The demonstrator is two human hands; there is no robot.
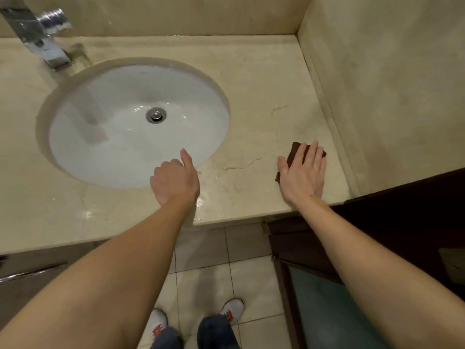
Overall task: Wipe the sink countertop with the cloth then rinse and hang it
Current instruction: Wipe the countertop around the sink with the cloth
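Looks like we're mid-wipe here: the right hand (303, 172) has its grip spread flat, fingers straight, pressing the dark cloth (294, 150) onto the surface (251, 84) just right of the sink (75, 147). The left hand (175, 181) sits at the sink's front rim, fingers curled on nothing. There's a wet sheen in front of the sink, so I'd guess part is wiped, with rinsing and hanging left to do.

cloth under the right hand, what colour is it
Plain dark reddish brown; the head view shows the cloth under the right hand.
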